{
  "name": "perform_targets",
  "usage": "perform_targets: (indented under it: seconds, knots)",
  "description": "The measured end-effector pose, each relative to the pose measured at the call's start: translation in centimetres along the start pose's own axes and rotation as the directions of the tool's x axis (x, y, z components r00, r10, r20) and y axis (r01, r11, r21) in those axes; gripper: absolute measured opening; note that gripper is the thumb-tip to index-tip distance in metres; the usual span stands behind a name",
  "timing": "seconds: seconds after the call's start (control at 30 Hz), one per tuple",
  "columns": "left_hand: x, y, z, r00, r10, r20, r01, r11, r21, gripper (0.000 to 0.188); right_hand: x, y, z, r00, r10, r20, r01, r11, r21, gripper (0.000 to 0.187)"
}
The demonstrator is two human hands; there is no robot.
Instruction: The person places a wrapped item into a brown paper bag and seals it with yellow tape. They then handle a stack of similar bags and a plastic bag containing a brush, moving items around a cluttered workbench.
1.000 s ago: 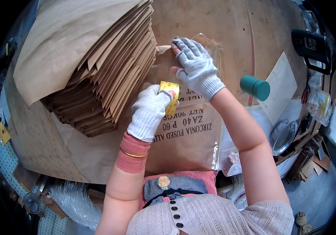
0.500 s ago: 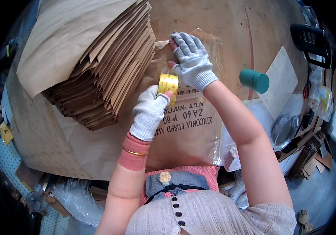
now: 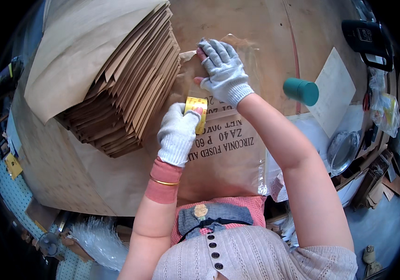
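Observation:
A printed brown paper bag point(image 3: 223, 172) in a clear plastic sleeve lies on the table before me. My left hand point(image 3: 177, 133), in a white fingerless-style glove, is closed round a roll of yellow printed tape point(image 3: 193, 103) above the bag. Flat on the bag's far part rests my right hand point(image 3: 223, 70), gloved too, its fingers stretched out and the thumb apart. Part of the bag's print is hidden under that hand and the tape roll.
A tall stack of folded brown paper bags point(image 3: 130, 98) stands at the left. To the right are a green cylinder point(image 3: 301, 91), a white sheet point(image 3: 333, 88), a black mug point(image 3: 365, 39) and a coil of clear tape point(image 3: 344, 151). Plastic strands point(image 3: 98, 240) hang below the table's near edge.
My left hand with the tape roll has come slightly nearer to me, away from the right hand. The right hand stays flat on the bag. The whole view has shifted a little.

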State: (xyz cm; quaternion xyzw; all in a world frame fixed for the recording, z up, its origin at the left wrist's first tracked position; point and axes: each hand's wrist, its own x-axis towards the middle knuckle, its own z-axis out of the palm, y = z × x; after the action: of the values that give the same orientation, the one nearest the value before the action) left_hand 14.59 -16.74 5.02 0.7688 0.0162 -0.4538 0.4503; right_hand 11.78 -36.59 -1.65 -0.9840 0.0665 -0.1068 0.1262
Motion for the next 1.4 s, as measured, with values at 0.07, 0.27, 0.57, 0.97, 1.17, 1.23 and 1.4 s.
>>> perform_targets:
  seconds: [0.07,0.27,0.57,0.97,1.17,1.23,1.4]
  knots:
    - [0.0,1.3,0.1,0.997,0.072,-0.01,-0.072,0.997,0.041,0.045,0.0,0.1,-0.2,1.0,0.014,0.028,-0.012,0.999,-0.048,0.076]
    - [1.9,3.9,0.0,0.967,0.071,0.244,-0.065,0.997,-0.032,0.047,-0.7,0.7,-1.4,0.982,0.145,0.119,-0.144,0.989,-0.021,0.077]
    - [2.9,2.6,1.6,0.973,0.053,0.223,-0.043,0.998,-0.049,0.034,-21.1,-2.9,-12.2,0.61,0.658,-0.442,-0.416,0.74,0.528,0.009]
    - [6.4,-0.6,0.4,0.995,0.101,-0.006,-0.102,0.993,-0.061,0.047,-45.5,6.2,-15.7,-0.149,0.987,0.065,-0.845,-0.093,-0.527,0.053]
    - [3.8,1.4,0.7,0.982,-0.049,0.184,0.106,0.943,-0.316,0.049,-51.8,5.9,-16.7,0.089,0.995,-0.055,-0.993,0.084,-0.089,0.041]
    - [2.9,1.6,-1.2,0.975,-0.072,0.208,0.146,0.918,-0.369,0.041,-42.4,2.7,-18.5,0.414,0.905,-0.098,-0.91,0.414,-0.023,0.034]
    - [3.6,1.4,-1.4,0.946,-0.11,0.307,0.246,0.859,-0.45,0.02,-25.5,0.5,-22.4,0.695,0.667,0.269,-0.714,0.686,0.144,0.024]
